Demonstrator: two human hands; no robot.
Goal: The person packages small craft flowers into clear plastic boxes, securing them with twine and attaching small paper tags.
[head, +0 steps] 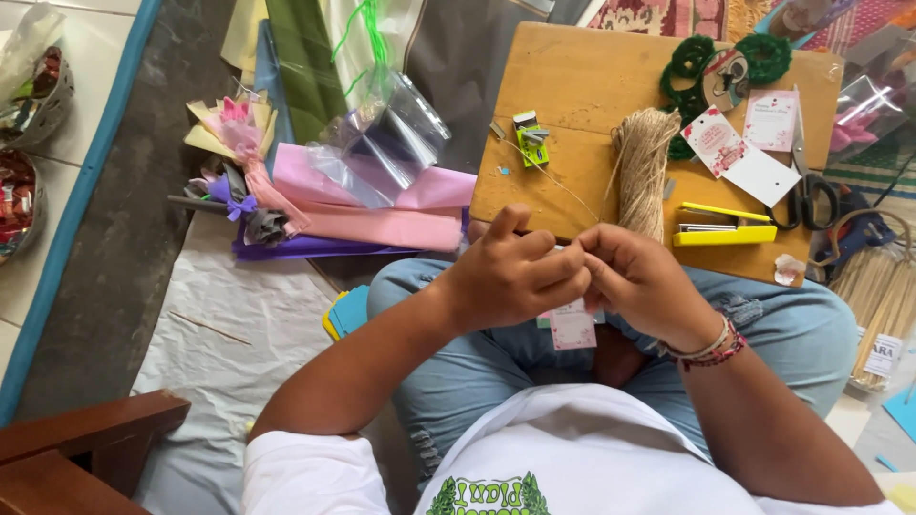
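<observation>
Low in the centre of the frame, the small pink-bordered white paper tag [572, 327] hangs just under the left hand [510, 277] and right hand [641, 278], both pinched together over the lap, fingertips meeting on a thin strand of tan twine [558, 181]. That strand runs up-left from the fingers towards the bundle of tan jute twine [641, 167] on the wooden board [572, 86] beyond

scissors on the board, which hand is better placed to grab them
Right, probably. The scissors lie at the board's right edge, on the same side as the right hand. The left hand would have to cross over the right hand and the twine. Both hands now pinch a small tag.
</observation>
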